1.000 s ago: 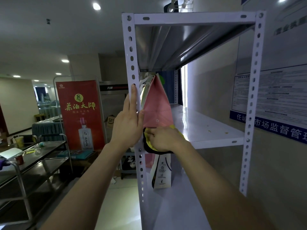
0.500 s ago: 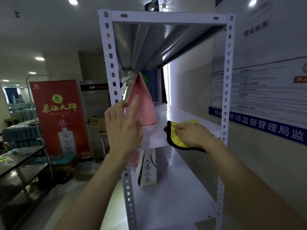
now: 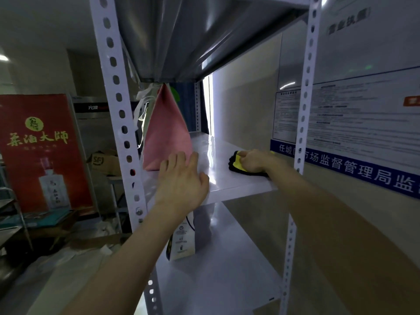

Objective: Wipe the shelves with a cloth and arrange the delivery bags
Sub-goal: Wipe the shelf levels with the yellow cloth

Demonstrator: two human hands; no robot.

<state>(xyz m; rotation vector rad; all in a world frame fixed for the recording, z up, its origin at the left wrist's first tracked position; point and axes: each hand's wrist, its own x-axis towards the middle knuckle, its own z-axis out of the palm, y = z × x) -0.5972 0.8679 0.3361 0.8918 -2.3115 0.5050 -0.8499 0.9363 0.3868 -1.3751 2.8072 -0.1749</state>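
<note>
Our left hand (image 3: 181, 178) lies with fingers released and flat at the shelf's (image 3: 218, 180) front edge, touching the pink bag (image 3: 166, 133) standing at its left edge. Our right hand (image 3: 254, 161) has its fingers grasping the cloth (image 3: 237, 165) near the right edge.

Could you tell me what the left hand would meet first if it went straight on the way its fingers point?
Most likely the pink bag standing on the shelf: the left hand is open, fingers pointing at the bag's lower edge, perhaps touching it; depth is unclear.
</note>
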